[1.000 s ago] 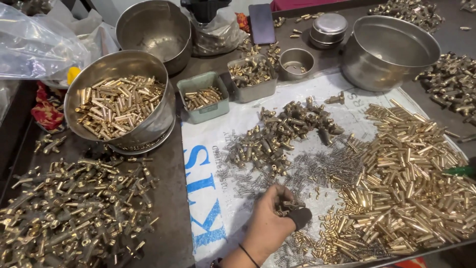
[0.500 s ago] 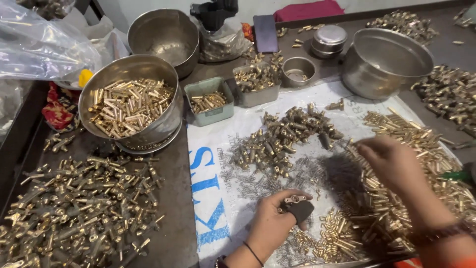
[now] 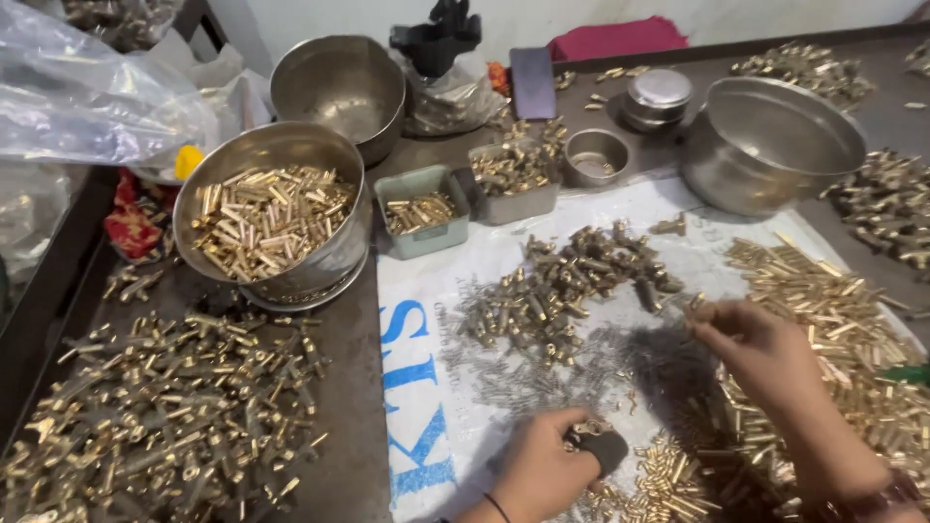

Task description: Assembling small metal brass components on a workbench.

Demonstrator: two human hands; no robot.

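Note:
My left hand rests low on the white sack sheet and grips a small dark holder with brass bits at its top. My right hand hovers over the sheet with its fingertips pinched together near a pile of dull brass fittings; whether a piece sits between them is too small to tell. Thin grey pins lie scattered between the two hands. A big heap of bright brass tubes spreads under and beyond my right forearm.
A steel bowl full of brass tubes stands at the left, an empty steel bowl behind it, a large steel pot at the right. Small trays of parts, a steel cup, and a heap of brass fittings lie around.
My right hand has come into view from the right and reached in over the sheet toward the fittings pile. My left hand stays on the dark holder. The camera has tilted slightly.

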